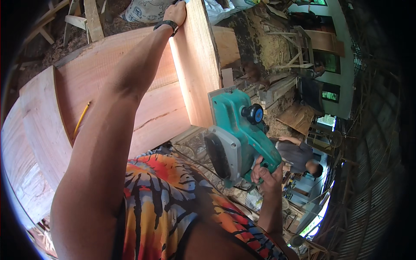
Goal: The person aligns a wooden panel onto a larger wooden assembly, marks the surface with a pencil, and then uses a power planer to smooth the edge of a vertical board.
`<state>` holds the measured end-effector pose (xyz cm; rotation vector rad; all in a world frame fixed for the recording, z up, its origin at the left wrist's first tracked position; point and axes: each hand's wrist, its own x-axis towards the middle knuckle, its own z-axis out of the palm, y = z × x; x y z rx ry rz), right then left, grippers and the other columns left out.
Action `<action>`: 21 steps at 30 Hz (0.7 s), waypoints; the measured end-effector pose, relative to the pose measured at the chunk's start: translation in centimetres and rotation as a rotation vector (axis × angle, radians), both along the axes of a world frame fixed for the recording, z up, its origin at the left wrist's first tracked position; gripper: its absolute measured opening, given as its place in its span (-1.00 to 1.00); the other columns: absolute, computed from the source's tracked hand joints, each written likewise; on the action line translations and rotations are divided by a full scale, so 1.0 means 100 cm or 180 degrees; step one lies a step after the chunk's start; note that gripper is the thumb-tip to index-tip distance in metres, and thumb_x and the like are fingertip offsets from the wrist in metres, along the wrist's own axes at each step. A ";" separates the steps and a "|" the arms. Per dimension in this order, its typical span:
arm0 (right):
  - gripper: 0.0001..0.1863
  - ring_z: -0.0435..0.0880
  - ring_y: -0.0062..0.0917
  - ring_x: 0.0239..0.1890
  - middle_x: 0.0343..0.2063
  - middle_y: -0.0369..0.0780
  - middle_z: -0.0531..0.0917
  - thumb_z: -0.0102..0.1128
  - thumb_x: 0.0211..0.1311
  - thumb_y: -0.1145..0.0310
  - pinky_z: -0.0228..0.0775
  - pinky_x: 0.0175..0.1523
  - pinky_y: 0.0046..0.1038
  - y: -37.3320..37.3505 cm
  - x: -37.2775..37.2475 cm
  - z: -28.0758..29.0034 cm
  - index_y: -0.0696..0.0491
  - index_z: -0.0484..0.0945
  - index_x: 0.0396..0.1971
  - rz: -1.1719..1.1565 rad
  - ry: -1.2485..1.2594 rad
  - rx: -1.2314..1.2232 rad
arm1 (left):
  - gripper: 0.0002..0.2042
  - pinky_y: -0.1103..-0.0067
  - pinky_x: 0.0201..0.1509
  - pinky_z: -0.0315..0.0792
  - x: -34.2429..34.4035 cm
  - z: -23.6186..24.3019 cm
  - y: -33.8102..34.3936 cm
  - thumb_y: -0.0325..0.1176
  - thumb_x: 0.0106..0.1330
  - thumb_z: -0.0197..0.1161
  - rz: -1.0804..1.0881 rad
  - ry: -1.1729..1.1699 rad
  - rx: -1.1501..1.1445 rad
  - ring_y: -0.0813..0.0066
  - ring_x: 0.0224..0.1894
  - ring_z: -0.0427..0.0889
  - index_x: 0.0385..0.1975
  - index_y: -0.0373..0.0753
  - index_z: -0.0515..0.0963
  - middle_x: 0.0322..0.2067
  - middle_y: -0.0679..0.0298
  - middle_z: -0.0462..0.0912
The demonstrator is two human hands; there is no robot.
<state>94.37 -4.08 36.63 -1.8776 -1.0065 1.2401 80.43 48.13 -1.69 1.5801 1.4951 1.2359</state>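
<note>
My right hand (269,173) is wrapped round the rear handle of a green electric hand planer (242,134) with a grey side, a black belt cover and a round black front knob. The planer's front end meets the near end of a thick, pale wooden plank (197,65) standing on edge. With my arm stretched far out, my left hand (175,14) grips that plank near its far end; its fingertips are partly hidden. Beneath my left forearm lie wide reddish boards (160,108), one with a long crack. A yellow pencil (81,119) rests on them.
Wood shavings and offcuts cover the ground at the right, near a wooden trestle (299,47). Printed sacks (147,11) lie beyond the boards. Another person (297,154) in a dark shirt is farther off at the right. A dark cable (195,160) runs below the planer.
</note>
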 end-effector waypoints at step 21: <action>-0.62 0.49 -0.62 -0.69 -0.59 -0.23 0.54 0.41 0.27 0.32 0.39 -0.55 -0.51 0.046 -0.012 0.000 0.23 0.46 -0.11 -0.0134 0.0343 0.0143 | -0.77 -0.01 -0.10 0.48 -0.015 0.035 -0.031 -0.34 0.43 -0.13 0.0062 0.0156 0.0632 -0.35 -0.23 0.62 -0.25 -0.27 0.49 -0.33 -0.30 0.64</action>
